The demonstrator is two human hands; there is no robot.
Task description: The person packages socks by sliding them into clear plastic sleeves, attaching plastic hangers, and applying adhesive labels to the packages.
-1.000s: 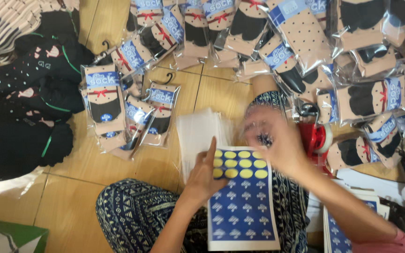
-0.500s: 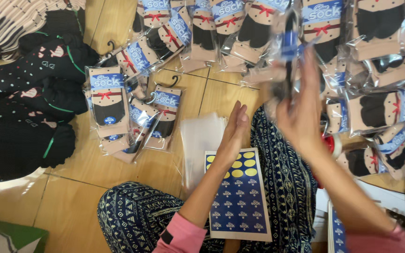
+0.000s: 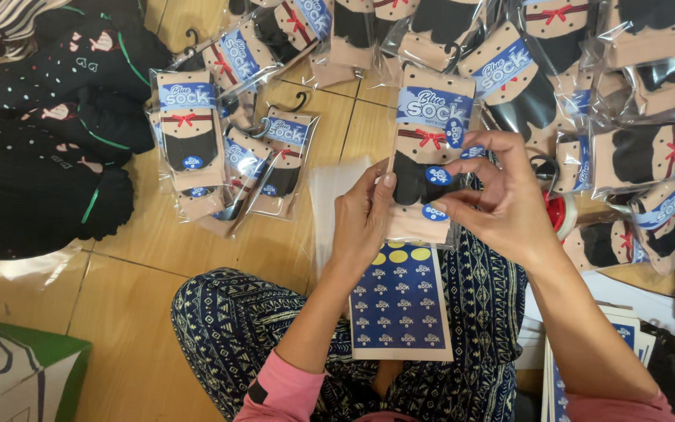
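At frame centre the left hand (image 3: 361,219) gripped the packaged sock pair (image 3: 423,168) while the right hand (image 3: 501,203) apparently pinched a round blue sticker (image 3: 434,212) onto it, needing firm pressing next.

A single head-worn camera looks steeply down from close above onto the person's lap, where the sticker sheet (image 3: 400,301) lies, taking in both hands at mid-frame and the wooden floor (image 3: 126,312) ahead strewn with packed socks (image 3: 189,129), with no second view.
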